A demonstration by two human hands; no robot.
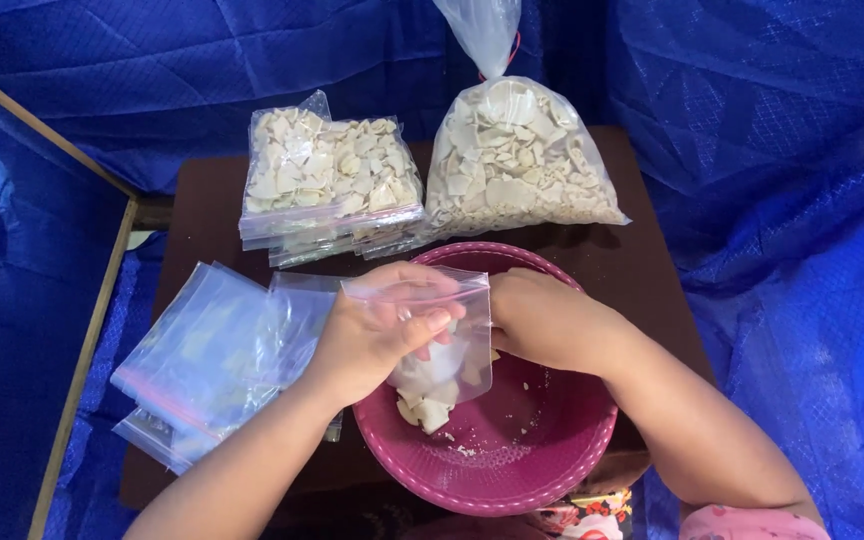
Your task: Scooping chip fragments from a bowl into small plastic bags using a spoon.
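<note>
My left hand (pixel 377 330) grips the open top of a small clear zip bag (pixel 442 375) held over a pink plastic bowl (pixel 542 470). Pale chip pieces (pixel 424 410) lie in the bag's bottom. My right hand (pixel 542 320) is pressed against the bag's right side, fingers hidden behind or inside it. Crumbs lie on the bowl's floor.
A stack of filled small bags of pale chips (pixel 327 185) and a large tied clear bag of the same chips (pixel 512 160) sit at the back of the dark brown table (pixel 642 270). A pile of empty zip bags (pixel 212 360) lies at left. Blue cloth surrounds everything.
</note>
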